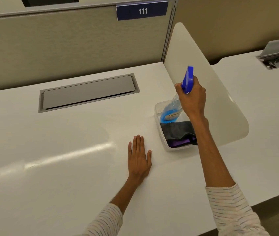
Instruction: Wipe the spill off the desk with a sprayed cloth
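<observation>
Holding step: I have the spray bottle (172, 108) by its neck in my right hand (192, 97), its base inside the clear bin (159, 120); I judge this as the fetching stage, with the cloth not yet sprayed.
Right grip: fingers are wrapped closed around the bottle just below the blue trigger head (188, 79); whether a finger sits on the trigger, I cannot tell.
Left grip: my left hand (139, 159) lies flat and open on the surface (67, 150), palm down, fingers together, holding nothing, just left of the bin and nearer me.
Cloth: a dark grey cloth (178, 130) lies folded in the bin's near end, over something purple (181, 143), touching the bottle's base.
Spill: I see only glare streaks on the surface left of the bin; no clear spill shows.
Right arm pose: stretched forward over the bin's right side, wrist bent down, striped sleeve pushed back near the elbow.
Next move: I judge it calls for lifting the bottle clear of the bin, taking the cloth out with the free left hand, then aiming the nozzle at the cloth.
</observation>
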`<act>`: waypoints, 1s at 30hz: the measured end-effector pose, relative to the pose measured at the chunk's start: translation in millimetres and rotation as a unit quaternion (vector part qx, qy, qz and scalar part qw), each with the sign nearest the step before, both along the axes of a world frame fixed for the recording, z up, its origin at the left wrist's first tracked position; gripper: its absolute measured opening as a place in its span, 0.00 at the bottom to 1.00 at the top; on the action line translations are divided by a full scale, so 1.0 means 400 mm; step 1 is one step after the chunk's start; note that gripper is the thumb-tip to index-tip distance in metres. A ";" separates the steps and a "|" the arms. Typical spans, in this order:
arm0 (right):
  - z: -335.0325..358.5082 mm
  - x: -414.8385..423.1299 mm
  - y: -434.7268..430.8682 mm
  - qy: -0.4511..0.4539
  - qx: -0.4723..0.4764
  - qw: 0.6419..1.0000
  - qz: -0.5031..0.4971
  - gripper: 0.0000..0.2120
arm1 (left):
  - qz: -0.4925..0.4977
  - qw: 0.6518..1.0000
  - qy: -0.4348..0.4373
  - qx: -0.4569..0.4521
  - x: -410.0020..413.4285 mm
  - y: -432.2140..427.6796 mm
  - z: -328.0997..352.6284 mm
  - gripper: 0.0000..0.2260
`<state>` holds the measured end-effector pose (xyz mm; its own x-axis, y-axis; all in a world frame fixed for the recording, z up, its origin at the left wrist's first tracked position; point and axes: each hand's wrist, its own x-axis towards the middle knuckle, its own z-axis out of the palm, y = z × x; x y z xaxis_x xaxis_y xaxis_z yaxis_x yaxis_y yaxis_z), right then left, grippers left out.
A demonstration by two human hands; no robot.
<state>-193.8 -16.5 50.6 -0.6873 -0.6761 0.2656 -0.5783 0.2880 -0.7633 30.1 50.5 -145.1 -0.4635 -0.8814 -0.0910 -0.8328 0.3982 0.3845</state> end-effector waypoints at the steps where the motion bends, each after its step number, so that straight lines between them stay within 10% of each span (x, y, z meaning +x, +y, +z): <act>1: -0.001 -0.005 -0.004 0.000 0.004 1.000 0.001 0.22 | 0.000 1.000 0.000 0.002 0.000 0.000 0.000 0.30; 15: -0.026 0.014 0.046 -0.064 -0.022 0.998 0.000 0.41 | 0.000 1.000 0.010 0.011 0.000 -0.001 0.009 0.30; 21: -0.091 0.129 0.147 -0.009 -0.125 0.989 -0.081 0.20 | -0.003 1.000 0.013 0.011 0.000 0.000 0.013 0.30; 30: -0.242 0.340 0.218 0.014 0.027 0.997 0.070 0.11 | 0.022 0.996 0.069 0.061 0.012 -0.003 0.043 0.32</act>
<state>-57.7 70.7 -46.1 -0.5778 -0.7790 0.2436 -0.6368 0.2435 -0.7315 34.7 49.2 -128.0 -0.4410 -0.8872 -0.1357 -0.7836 0.3069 0.5402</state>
